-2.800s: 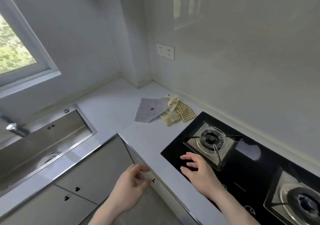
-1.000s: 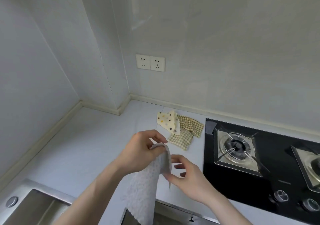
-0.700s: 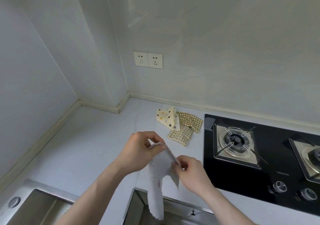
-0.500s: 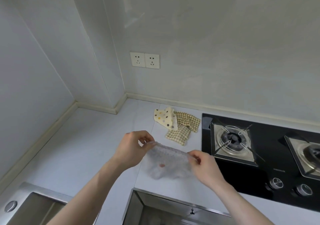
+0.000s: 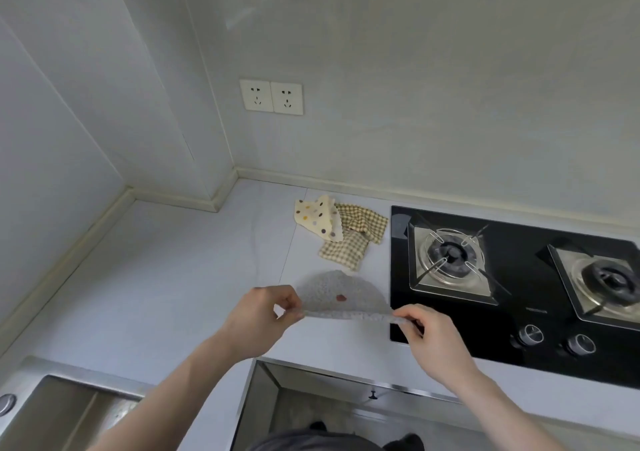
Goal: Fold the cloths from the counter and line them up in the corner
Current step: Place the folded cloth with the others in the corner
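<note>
A grey cloth (image 5: 341, 294) with a small red mark is stretched flat just above the counter. My left hand (image 5: 259, 319) pinches its near left corner and my right hand (image 5: 429, 338) pinches its near right corner. Its far edge billows up away from me. Behind it on the counter (image 5: 180, 277) lie a cream cloth with coloured dots (image 5: 317, 218) and a crumpled checked cloth (image 5: 353, 239), the dotted one overlapping the checked one.
A black gas hob (image 5: 512, 277) with two burners and knobs fills the counter's right side. A steel sink (image 5: 52, 412) sits at the near left. The wall corner (image 5: 221, 194) lies behind the cloths, with a double socket (image 5: 272, 97) above it.
The grey cloth hung bunched from my left hand a second ago. My hands have drawn apart, spreading it out, and swung it forward over the counter.
</note>
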Motion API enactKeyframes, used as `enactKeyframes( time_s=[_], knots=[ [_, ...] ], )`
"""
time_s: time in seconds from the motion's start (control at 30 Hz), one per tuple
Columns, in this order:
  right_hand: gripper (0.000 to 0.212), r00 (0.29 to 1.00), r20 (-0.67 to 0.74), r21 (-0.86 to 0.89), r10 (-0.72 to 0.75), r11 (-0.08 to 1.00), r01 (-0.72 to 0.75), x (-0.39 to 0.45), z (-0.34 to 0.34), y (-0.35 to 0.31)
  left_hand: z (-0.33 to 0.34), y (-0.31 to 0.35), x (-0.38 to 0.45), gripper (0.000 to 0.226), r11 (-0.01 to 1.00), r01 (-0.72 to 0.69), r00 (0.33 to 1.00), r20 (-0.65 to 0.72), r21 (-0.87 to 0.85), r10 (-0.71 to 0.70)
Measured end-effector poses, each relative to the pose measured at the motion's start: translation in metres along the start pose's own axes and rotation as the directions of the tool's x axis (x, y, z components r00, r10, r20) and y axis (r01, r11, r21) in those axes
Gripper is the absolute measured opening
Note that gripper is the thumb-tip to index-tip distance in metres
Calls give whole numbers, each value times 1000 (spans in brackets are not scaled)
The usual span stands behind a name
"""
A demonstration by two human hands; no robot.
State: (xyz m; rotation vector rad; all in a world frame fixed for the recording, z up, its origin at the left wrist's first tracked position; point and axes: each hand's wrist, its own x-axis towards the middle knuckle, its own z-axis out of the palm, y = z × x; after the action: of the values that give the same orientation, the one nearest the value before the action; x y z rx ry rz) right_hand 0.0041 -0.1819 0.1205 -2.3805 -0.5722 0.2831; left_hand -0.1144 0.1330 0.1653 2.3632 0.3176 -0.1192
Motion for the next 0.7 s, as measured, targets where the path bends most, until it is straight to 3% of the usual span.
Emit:
enactKeyframes(
  time_s=[0.13, 0.3, 0.7],
  knots=[
    [23, 990, 120, -76, 76, 995, -68, -23, 32, 33, 46, -33, -8, 10, 993, 53, 986, 153, 110, -69],
    [25, 947, 240, -106, 214, 975, -193, -36, 54, 54, 81, -60, -12, 9, 970, 92, 959, 241, 225, -147],
    [13, 927, 143, 24, 348, 935, -355, 24, 54, 51, 94, -67, 42, 9, 950, 257, 960, 66, 176, -272]
  ],
)
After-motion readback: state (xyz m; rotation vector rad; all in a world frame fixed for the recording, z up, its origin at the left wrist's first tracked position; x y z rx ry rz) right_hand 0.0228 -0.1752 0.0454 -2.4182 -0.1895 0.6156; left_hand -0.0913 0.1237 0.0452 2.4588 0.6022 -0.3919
